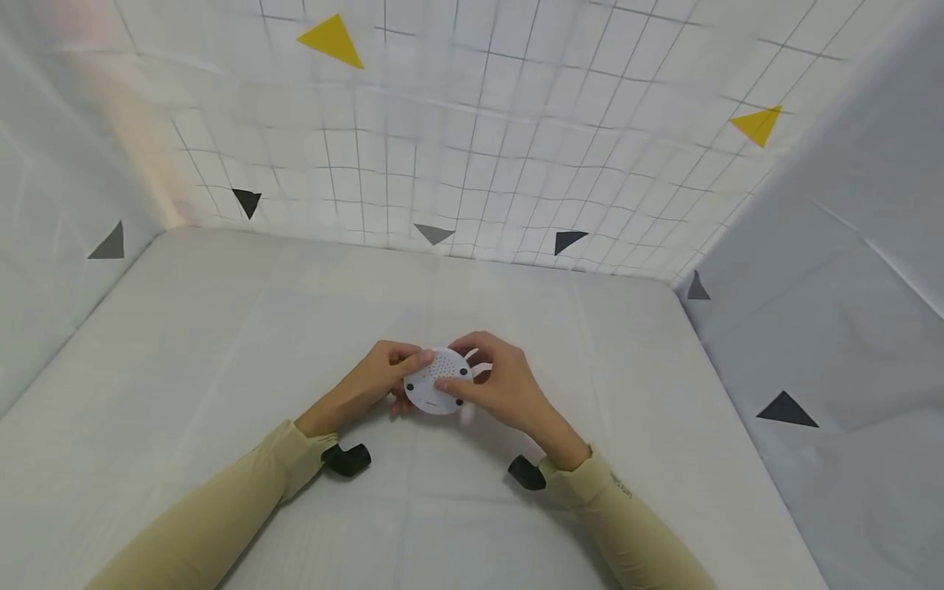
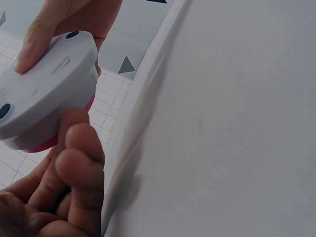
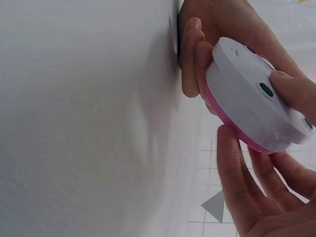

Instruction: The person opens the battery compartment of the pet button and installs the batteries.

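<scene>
A round white device (image 1: 439,401) with a patch of small holes and dark round feet is held between both hands, perforated face up. Its side shows a pink band (image 3: 237,129) in the right wrist view. From the left, my left hand (image 1: 385,370) grips the rim, thumb on top near the holes. My right hand (image 1: 509,387) grips the opposite side, thumb across the face and fingers beneath. In the left wrist view, curled left fingers (image 2: 81,153) lie against the device's underside (image 2: 52,121). The far face is hidden.
A white cloth-covered surface (image 1: 310,287) spreads under the hands. Behind it rises a white grid-lined sheet (image 1: 442,115) with yellow and dark triangles; plain sheets (image 1: 833,270) bound the sides. Black wrist pieces (image 1: 347,460) stick out from the tan sleeves (image 1: 214,500).
</scene>
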`<state>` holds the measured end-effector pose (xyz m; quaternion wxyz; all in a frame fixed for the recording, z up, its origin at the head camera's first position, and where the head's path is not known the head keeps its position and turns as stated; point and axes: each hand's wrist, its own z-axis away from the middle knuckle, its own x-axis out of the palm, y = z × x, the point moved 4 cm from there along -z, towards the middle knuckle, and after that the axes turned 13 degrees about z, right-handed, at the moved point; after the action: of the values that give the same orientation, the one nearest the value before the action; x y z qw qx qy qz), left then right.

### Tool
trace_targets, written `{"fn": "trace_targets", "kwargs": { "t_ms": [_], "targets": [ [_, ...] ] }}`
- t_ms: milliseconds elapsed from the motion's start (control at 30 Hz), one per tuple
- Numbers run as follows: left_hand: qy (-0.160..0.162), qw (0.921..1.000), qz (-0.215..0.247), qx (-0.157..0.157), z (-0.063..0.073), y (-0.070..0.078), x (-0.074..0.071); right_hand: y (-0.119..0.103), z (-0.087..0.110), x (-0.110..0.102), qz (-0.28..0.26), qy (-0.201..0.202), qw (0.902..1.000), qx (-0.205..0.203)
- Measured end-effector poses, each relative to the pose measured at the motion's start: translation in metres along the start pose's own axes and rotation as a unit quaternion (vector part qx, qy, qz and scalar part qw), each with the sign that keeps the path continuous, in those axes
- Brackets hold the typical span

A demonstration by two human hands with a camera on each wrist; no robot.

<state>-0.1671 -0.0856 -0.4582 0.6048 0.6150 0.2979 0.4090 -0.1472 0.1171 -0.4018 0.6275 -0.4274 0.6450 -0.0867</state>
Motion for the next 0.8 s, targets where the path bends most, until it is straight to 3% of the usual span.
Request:
{"fn": "trace_targets", "kwargs": {
  "t_ms": [267, 533, 667, 800],
  "targets": [
    [-0.012, 0.9993, 0.035, 0.007, 0.002, 0.004, 0.000, -0.005, 0.001, -0.002, 0.012, 0.052, 0.9975, -0.047],
    [-0.046, 0.9970, 0.062, 0.005, 0.002, 0.006, 0.005, -0.010, 0.000, -0.004, 0.062, 0.127, 0.9808, -0.134],
    [-0.052, 0.9977, 0.042, 0.001, 0.003, 0.007, 0.006, -0.011, 0.001, -0.003, 0.073, 0.133, 0.9770, -0.150],
    [-0.054, 0.9978, 0.037, 0.004, 0.004, 0.006, 0.007, -0.011, 0.002, -0.003, 0.074, 0.124, 0.9792, -0.143]
  ]
}}
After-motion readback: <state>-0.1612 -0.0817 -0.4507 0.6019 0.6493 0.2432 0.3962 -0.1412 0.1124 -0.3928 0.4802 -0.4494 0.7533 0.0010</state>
